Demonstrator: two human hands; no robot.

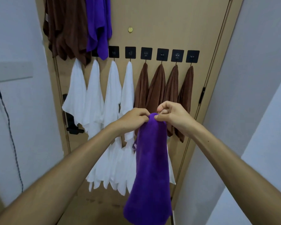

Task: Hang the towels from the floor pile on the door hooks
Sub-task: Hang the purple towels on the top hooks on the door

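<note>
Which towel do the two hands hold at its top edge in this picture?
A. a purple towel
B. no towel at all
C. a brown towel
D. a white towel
A: the left hand and the right hand both pinch the bunched top of the purple fleece towel, which hangs down in front of the white towels and brown towels on the black square door hooks.

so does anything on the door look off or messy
Nothing stands out. White towels and brown towels hang in neat rows on the hooks, and both hands pinch the purple towel at its top.
</note>
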